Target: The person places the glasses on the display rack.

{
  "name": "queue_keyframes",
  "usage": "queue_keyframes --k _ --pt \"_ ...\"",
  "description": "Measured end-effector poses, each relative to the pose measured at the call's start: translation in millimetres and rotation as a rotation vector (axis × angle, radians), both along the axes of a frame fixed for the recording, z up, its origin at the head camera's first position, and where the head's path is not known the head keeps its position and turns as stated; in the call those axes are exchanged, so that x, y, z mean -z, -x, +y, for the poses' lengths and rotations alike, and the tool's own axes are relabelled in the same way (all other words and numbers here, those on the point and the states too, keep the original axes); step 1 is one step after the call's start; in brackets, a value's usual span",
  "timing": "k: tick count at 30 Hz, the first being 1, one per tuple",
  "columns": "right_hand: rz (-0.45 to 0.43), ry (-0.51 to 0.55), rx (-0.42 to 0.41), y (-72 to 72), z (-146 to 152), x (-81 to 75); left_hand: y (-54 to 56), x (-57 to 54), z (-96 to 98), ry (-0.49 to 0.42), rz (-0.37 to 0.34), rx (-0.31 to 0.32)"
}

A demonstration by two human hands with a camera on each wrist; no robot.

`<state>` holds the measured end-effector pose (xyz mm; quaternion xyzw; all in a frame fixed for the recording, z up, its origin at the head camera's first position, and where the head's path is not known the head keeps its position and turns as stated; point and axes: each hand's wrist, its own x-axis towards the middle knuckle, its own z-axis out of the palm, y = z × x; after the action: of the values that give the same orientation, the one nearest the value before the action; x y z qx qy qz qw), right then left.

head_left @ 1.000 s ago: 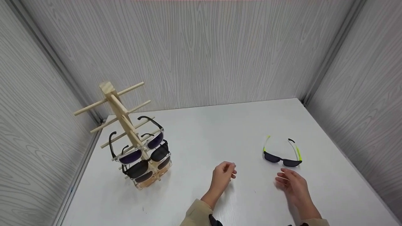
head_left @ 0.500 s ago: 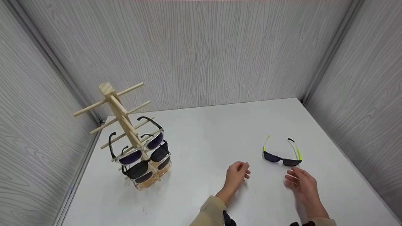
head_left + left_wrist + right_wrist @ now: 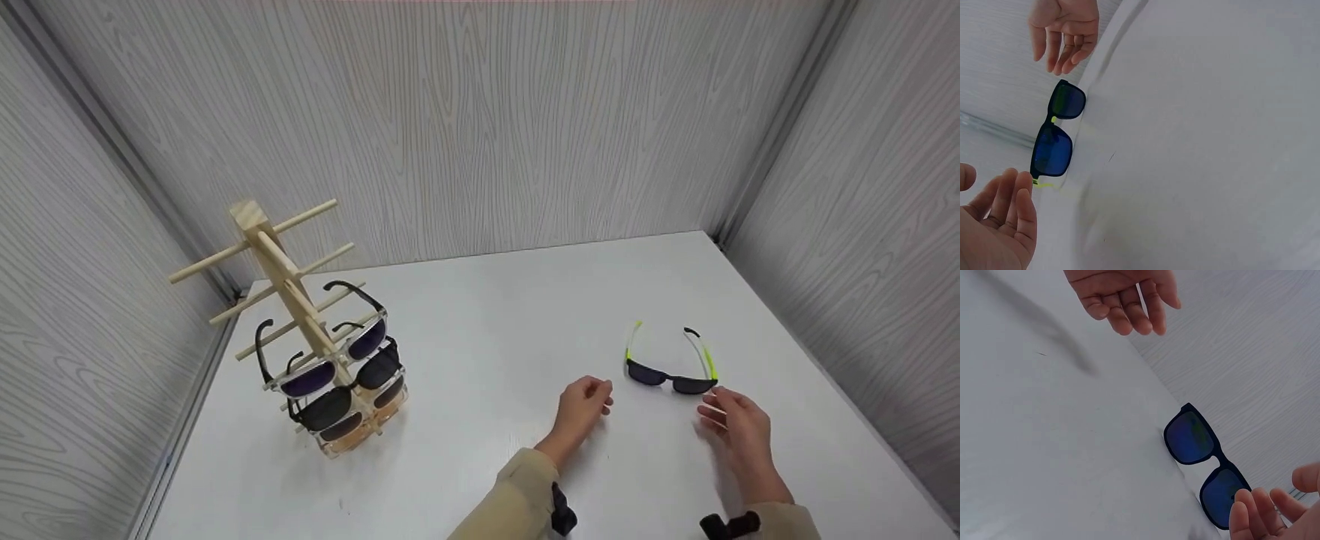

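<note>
A pair of sunglasses (image 3: 670,377) with a black front and yellow-green temples lies on the white table, its temples spread toward the back. My right hand (image 3: 742,431) is just in front of its right end, fingers loosely bent and holding nothing. To the left and nearer, my left hand (image 3: 581,412) hovers above the table with relaxed fingers, nothing in it. In the left wrist view the sunglasses (image 3: 1053,135) stand between both hands. The right wrist view shows the dark lenses (image 3: 1190,439) close to the right hand's fingertips (image 3: 1241,509); contact cannot be told.
On the left stands a wooden display rack (image 3: 289,289) with crossbars, bearing several sunglasses (image 3: 330,405) on its lower bars. Its upper bars stick out to both sides. Grey wood-grain panels (image 3: 465,127) enclose the white table (image 3: 495,322) at the back and sides.
Both hands have moved to the right and slightly forward, the left one farther. The sunglasses on the table and the rack have stayed in place.
</note>
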<state>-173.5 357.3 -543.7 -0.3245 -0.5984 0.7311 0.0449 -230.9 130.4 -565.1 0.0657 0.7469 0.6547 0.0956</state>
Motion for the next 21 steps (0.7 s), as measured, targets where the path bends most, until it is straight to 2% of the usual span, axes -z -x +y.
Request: queue_keyframes --k 6,13,21 --pt "-0.018 -0.015 0.046 5.7 2.1 -0.2 7.1 -2.0 8.1 0.041 -0.023 0.011" --pt "-0.045 -0.056 0.064 7.4 8.7 -0.6 20.6 -4.2 16.9 0.143 -0.019 0.032" --pt "-0.025 -0.078 0.063 14.9 11.8 1.7 30.9 -2.6 27.4 0.106 -0.146 0.022"
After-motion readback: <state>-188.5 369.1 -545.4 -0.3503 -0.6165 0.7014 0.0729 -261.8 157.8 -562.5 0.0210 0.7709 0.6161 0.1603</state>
